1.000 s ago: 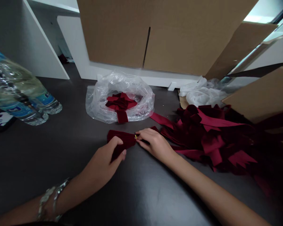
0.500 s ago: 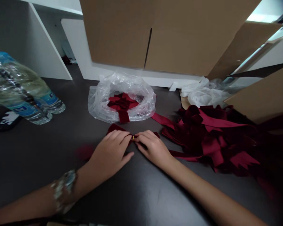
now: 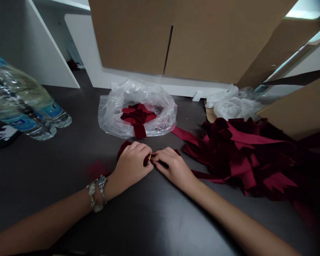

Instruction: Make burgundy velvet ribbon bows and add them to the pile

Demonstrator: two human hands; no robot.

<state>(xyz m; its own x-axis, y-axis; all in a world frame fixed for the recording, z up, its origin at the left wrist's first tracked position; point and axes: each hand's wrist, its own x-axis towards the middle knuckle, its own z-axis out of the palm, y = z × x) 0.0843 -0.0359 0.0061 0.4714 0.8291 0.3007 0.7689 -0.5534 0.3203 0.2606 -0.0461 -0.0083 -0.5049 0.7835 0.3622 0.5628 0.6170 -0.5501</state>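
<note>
Between my hands on the dark table lies a dark red velvet bow [image 3: 123, 148], largely covered by my fingers. A small gold-coloured piece [image 3: 149, 156] shows at its middle. My left hand [image 3: 134, 160] is closed on the bow's left side, thumb and fingertips pinching close to the gold piece. From the other side my right hand [image 3: 170, 163] pinches the bow's middle, its fingertips almost meeting those of the left. A bit of red fabric peeks out behind the right hand's knuckles. What exactly the fingertips grip is partly hidden.
Behind my hands sits an open clear plastic bag [image 3: 109, 119] with red velvet pieces [image 3: 138, 114] inside. To the right lies a heap of red ribbon [image 3: 245, 153]. Water bottles [image 3: 29, 103] stand at left. Cardboard [image 3: 197, 42] rises at the back, and crumpled plastic [image 3: 234, 103] lies back right.
My left thumb has closed in toward the fingertips, and the left wrist has shifted right and up. My right hand has stayed nearly in place. The view has shifted slightly.
</note>
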